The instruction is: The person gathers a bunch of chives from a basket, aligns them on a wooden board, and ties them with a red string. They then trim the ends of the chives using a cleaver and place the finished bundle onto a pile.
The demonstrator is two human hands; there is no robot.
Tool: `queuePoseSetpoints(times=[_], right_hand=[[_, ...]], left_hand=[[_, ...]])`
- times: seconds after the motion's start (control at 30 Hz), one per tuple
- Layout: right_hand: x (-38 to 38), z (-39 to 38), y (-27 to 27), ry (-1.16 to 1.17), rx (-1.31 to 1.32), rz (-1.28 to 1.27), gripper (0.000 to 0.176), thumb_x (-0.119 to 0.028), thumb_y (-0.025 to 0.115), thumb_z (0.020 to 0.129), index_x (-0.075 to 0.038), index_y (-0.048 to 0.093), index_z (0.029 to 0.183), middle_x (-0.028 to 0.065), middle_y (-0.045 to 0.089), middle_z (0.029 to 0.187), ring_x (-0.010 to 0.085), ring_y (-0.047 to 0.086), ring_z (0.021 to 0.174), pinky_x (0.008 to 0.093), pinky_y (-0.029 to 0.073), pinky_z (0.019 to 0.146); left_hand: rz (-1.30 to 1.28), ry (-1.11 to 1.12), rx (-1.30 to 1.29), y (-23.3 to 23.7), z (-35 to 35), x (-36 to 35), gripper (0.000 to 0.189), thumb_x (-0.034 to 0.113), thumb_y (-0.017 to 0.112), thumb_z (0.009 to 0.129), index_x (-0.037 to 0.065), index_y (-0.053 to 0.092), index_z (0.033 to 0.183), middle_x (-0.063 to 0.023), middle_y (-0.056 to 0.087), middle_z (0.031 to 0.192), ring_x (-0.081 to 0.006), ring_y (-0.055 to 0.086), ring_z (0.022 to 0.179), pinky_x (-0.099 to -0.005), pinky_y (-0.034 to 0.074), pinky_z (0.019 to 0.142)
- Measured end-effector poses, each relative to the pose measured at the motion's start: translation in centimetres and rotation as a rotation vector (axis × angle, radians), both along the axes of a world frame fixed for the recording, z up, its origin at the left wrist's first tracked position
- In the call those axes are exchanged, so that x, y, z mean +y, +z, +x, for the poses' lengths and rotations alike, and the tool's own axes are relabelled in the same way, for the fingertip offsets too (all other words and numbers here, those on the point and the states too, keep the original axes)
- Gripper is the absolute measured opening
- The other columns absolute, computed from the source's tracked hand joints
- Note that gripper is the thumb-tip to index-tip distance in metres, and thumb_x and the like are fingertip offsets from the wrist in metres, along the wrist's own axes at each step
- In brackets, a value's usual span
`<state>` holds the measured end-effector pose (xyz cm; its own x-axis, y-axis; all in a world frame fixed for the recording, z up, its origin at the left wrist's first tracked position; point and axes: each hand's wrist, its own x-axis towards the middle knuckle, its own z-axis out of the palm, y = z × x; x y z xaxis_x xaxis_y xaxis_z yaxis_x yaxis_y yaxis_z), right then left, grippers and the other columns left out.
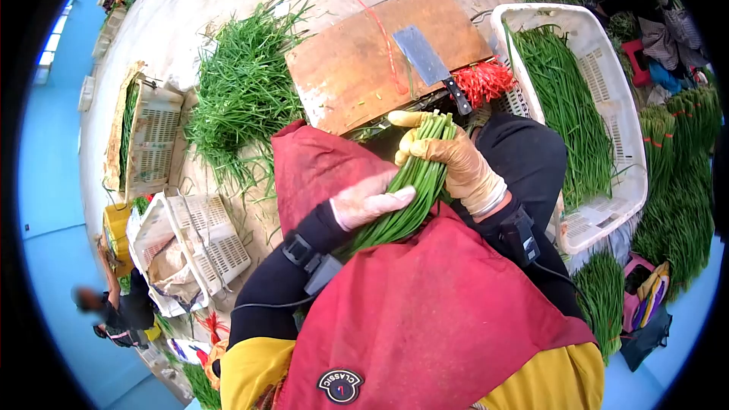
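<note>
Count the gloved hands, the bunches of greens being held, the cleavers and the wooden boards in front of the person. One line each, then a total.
Gloved hands: 2, the left hand and the right hand
bunch of greens, held: 1
cleaver: 1
wooden board: 1
Total: 5

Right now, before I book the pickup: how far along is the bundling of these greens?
Done: the white crate holds laid greens. In hand: right hand grips a bundle, left hand flat on it, no tie visible. Remaining: loose pile on the floor.
</note>
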<state>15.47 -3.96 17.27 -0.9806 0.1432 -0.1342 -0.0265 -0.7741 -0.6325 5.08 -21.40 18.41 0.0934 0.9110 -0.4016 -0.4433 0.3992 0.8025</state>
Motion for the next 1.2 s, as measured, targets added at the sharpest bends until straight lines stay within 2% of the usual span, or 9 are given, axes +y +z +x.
queuePoseSetpoints(times=[0.07,0.27,0.5,0.6,0.7,0.77,0.93,0.97,1.2], right_hand=[[-0.1,0.4,0.2,-0.01,-0.003,0.019,0.05,-0.009,0.072,0.079,0.002,0.056,0.126,0.0104,0.068,0.09,0.0187,0.066,0.084,0.0315,0.053,0.079],[-0.4,0.3,0.8,0.02,0.083,0.002,0.027,-0.007,0.07,0.08,0.001,0.064,0.105,0.011,0.068,0.088,0.0214,0.067,0.083,0.0333,0.054,0.078],[-0.4,2.6,1.1,-0.004,0.034,-0.081,0.024,-0.006,0.072,0.077,0.0,0.065,0.099,0.011,0.068,0.088,0.0228,0.067,0.08,0.0343,0.055,0.075],[-0.4,2.8,1.3,0.0,0.018,-0.055,0.033,-0.005,0.071,0.078,0.002,0.059,0.108,0.0112,0.067,0.088,0.0215,0.066,0.078,0.0333,0.054,0.073],[-0.5,2.8,2.9,0.016,0.035,0.019,0.041,-0.01,0.068,0.08,0.003,0.053,0.115,0.0132,0.067,0.089,0.0241,0.066,0.083,0.0361,0.051,0.081],[-0.2,4.0,3.8,0.0,0.064,0.09,0.04,-0.01,0.068,0.08,0.003,0.054,0.115,0.0129,0.067,0.09,0.0238,0.066,0.083,0.0358,0.051,0.082],[-1.4,6.7,3.6,-0.027,0.098,0.1,0.038,-0.01,0.068,0.08,0.002,0.055,0.114,0.0121,0.067,0.091,0.0229,0.065,0.084,0.0352,0.051,0.082],[-1.7,7.0,3.7,-0.029,0.105,0.096,0.038,-0.01,0.068,0.08,0.002,0.055,0.114,0.0119,0.066,0.091,0.0228,0.065,0.084,0.035,0.051,0.082],[-2.3,7.3,5.5,-0.078,0.189,0.166,0.035,-0.01,0.068,0.081,0.001,0.056,0.112,0.0107,0.066,0.092,0.0216,0.065,0.086,0.0341,0.05,0.083]], left_hand=[[0.075,0.116,0.159,1.2,-1.7,1.2,0.074,0.042,0.07,0.084,-0.001,0.042,0.138,-0.008,0.051,0.133,-0.0169,0.047,0.122,-0.0337,0.037,0.105],[0.343,0.072,0.544,6.6,-3.5,6.8,0.054,0.025,0.059,0.095,0.001,0.042,0.14,-0.0089,0.05,0.137,-0.0169,0.045,0.127,-0.0329,0.036,0.107],[0.28,0.078,0.402,5.2,-1.3,9.4,0.03,0.024,0.057,0.098,-0.002,0.065,0.109,-0.0056,0.068,0.102,-0.0118,0.061,0.097,-0.0261,0.047,0.089],[0.117,0.006,0.73,6.1,-2.2,11.2,0.042,0.038,0.051,0.1,-0.002,0.066,0.097,-0.0067,0.069,0.094,-0.0111,0.062,0.085,-0.0248,0.048,0.08],[0.351,-0.115,0.891,10.7,-1.4,13.0,0.05,0.045,0.05,0.098,-0.001,0.063,0.113,-0.0139,0.067,0.108,-0.0221,0.063,0.102,-0.0339,0.047,0.092],[0.757,-0.33,1.641,8.2,1.2,12.2,0.061,0.052,0.049,0.095,0.001,0.056,0.127,-0.019,0.06,0.125,-0.0308,0.055,0.12,-0.0391,0.042,0.102],[0.523,-0.712,1.72,10.1,4.0,12.1,0.079,0.068,0.042,0.089,0.001,0.054,0.128,-0.0169,0.061,0.121,-0.0312,0.055,0.115,-0.0451,0.045,0.094],[0.368,-0.836,1.674,12.4,4.9,12.5,0.075,0.063,0.047,0.09,0.002,0.049,0.135,-0.0201,0.055,0.132,-0.0367,0.048,0.127,-0.0458,0.037,0.107],[0.517,-0.716,1.788,17.1,6.3,11.9,0.08,0.068,0.044,0.088,0.01,0.041,0.143,-0.0212,0.046,0.141,-0.0394,0.035,0.137,-0.0562,0.026,0.11]])
